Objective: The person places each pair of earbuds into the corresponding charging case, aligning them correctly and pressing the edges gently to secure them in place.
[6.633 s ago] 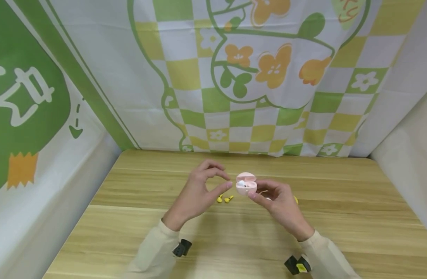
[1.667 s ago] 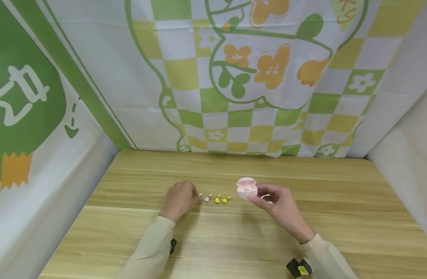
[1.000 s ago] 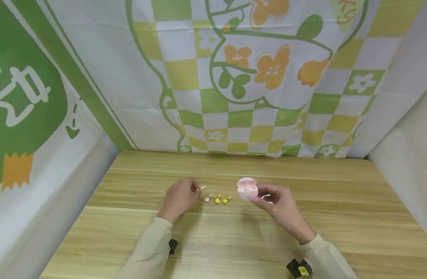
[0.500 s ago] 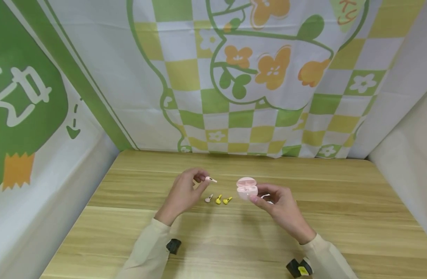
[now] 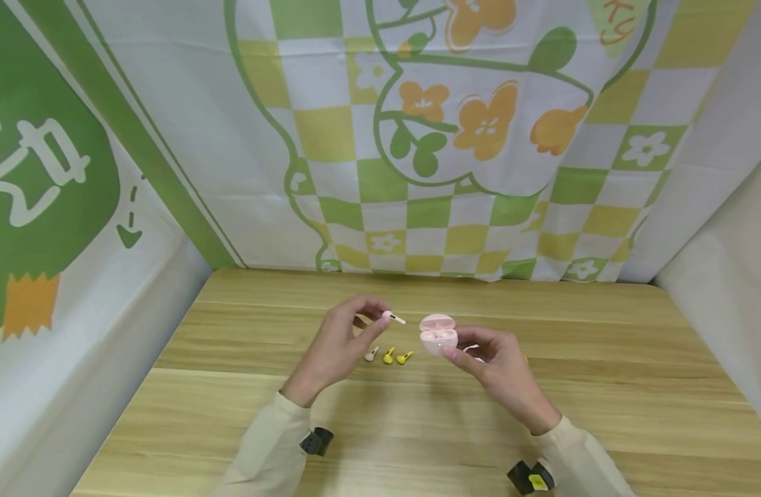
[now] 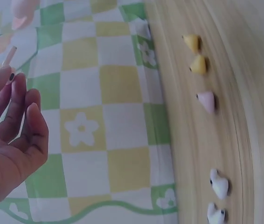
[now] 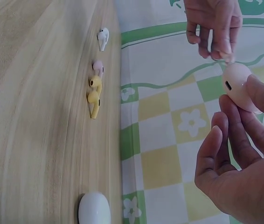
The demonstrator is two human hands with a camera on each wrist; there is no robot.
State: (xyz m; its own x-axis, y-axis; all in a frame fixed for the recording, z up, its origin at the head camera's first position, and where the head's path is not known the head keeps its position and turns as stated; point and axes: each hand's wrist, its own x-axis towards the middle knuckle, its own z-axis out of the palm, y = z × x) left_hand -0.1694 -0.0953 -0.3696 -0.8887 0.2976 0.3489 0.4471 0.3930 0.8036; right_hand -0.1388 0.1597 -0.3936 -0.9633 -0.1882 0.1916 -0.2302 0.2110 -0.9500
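My left hand [image 5: 342, 345] pinches a pale pink earbud [image 5: 398, 319] between thumb and fingertips, its stem pointing right. Just to the right, my right hand [image 5: 501, 366] grips a pink earbud charging case [image 5: 439, 343] with its lid up and its slots facing me, nothing seen in them. The held earbud is above the table, a short gap left of the case. Below it on the table lie a second pink earbud [image 5: 371, 354] and two yellow earbuds [image 5: 389, 355]. Two white earbuds [image 6: 219, 185] show in the left wrist view; my left hand hides them in the head view.
A white case [image 7: 94, 208] lies on the wooden table [image 5: 418, 435], mostly behind my right hand in the head view. A bit of something yellow [image 5: 526, 358] peeks out past that hand. A checked cloth [image 5: 380, 228] hangs along the table's back edge.
The case held a white earbud in the earliest frame; its slots now look bare. My left hand has lifted a pink earbud off the table and carried it right, towards the case.
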